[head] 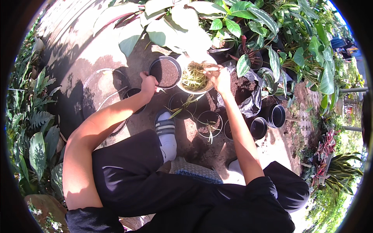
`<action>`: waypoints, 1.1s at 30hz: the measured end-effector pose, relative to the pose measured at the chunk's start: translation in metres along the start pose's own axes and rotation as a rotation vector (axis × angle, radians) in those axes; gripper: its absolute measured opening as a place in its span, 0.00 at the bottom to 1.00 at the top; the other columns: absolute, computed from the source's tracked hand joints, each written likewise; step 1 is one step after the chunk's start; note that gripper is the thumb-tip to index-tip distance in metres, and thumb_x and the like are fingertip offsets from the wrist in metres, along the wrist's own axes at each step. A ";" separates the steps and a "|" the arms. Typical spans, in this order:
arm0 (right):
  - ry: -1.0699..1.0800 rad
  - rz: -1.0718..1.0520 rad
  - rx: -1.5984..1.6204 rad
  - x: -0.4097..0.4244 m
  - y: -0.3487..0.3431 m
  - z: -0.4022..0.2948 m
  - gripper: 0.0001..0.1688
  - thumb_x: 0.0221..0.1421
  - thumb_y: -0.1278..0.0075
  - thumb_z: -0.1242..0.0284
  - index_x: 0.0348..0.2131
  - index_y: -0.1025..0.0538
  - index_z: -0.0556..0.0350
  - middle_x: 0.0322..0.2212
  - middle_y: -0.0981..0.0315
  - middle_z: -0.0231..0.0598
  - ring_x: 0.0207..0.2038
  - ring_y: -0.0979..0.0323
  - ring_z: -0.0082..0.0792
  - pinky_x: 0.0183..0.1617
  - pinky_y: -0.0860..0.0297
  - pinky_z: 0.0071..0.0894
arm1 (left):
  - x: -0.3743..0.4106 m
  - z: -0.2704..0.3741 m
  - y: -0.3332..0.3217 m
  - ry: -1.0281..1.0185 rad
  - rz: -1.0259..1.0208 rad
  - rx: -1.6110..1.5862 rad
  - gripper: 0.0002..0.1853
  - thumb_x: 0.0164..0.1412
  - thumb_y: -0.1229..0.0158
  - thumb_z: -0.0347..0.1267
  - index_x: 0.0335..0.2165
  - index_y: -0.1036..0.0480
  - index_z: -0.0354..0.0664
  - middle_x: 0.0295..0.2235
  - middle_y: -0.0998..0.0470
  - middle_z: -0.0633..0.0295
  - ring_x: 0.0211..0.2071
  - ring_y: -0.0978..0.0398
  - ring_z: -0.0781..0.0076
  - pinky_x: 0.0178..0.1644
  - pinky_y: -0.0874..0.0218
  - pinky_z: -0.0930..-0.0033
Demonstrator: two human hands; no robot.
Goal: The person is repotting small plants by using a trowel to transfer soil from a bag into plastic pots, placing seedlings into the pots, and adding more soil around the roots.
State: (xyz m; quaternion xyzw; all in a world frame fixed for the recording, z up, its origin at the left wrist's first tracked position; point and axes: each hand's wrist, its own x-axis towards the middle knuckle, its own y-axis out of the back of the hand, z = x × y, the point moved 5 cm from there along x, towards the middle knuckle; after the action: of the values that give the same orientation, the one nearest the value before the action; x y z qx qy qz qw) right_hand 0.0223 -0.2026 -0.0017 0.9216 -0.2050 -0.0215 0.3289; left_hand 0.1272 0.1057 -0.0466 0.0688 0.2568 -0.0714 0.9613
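Note:
My left hand [149, 84] grips the rim of a round black plastic pot [165, 72] filled nearly to the top with brown soil. Just right of it stands a white tub [201, 91] heaped with thin, grassy green-yellow plantlets [193, 77]. The fingers of my right hand [216, 76] are over the right side of this tub, pinching some brownish stems or roots at the heap's top; the fingertips are partly lost in glare. Below the tub, black pots hold grassy seedlings, one [209, 123] with a planted sprig and another [182, 105] with longer leaves.
A plastic bag of dark soil [243, 87] lies open right of my right hand. Empty black pots [258, 128] and a pot stack [276, 116] stand beyond my right forearm. A large round container [105, 87] is at left. Leafy potted plants [244, 62] crowd the far side.

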 end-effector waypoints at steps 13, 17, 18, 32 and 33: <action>0.082 -0.225 0.579 -0.026 0.073 -0.107 0.15 0.55 0.49 0.83 0.44 0.21 0.63 0.31 0.21 0.35 0.34 0.25 0.21 0.42 0.29 0.23 | -0.050 0.040 -0.048 -0.330 -0.032 0.081 0.24 0.45 0.50 0.26 0.45 0.42 0.40 0.26 0.28 0.50 0.25 0.27 0.60 0.31 0.38 0.61; -0.015 -0.208 0.398 -0.039 0.064 -0.131 0.13 0.48 0.40 0.82 0.37 0.20 0.62 0.25 0.22 0.33 0.25 0.27 0.19 0.32 0.30 0.20 | -0.051 0.016 -0.074 -0.143 -0.289 -0.273 0.18 0.55 0.52 0.30 0.46 0.41 0.44 0.23 0.28 0.57 0.20 0.30 0.70 0.21 0.41 0.67; -0.006 -0.200 0.299 -0.041 0.060 -0.136 0.10 0.47 0.38 0.82 0.34 0.20 0.63 0.23 0.22 0.33 0.24 0.27 0.19 0.31 0.30 0.20 | -0.051 0.010 -0.079 -0.084 -0.363 -0.367 0.16 0.58 0.53 0.32 0.46 0.41 0.45 0.23 0.28 0.59 0.18 0.31 0.72 0.18 0.42 0.69; 0.321 -0.146 -0.767 -0.104 0.012 -0.117 0.04 0.48 0.48 0.77 0.26 0.21 0.55 0.35 0.26 0.46 0.32 0.22 0.46 0.37 0.24 0.40 | -0.100 -0.002 -0.116 -0.032 -0.529 -0.051 0.24 0.59 0.49 0.33 0.51 0.48 0.41 0.29 0.28 0.56 0.22 0.30 0.71 0.23 0.35 0.71; 0.299 -0.191 -0.766 -0.107 0.013 -0.119 0.05 0.48 0.48 0.77 0.28 0.21 0.56 0.36 0.27 0.47 0.34 0.22 0.46 0.38 0.24 0.41 | -0.102 -0.003 -0.114 -0.046 -0.541 -0.041 0.24 0.59 0.50 0.33 0.51 0.47 0.41 0.29 0.28 0.55 0.21 0.30 0.70 0.22 0.35 0.71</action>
State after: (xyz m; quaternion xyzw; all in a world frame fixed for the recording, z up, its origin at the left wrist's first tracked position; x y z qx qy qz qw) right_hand -0.0600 -0.0986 0.0892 0.7407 -0.0456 0.0076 0.6702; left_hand 0.0187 0.0049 -0.0091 -0.0233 0.2454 -0.3221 0.9141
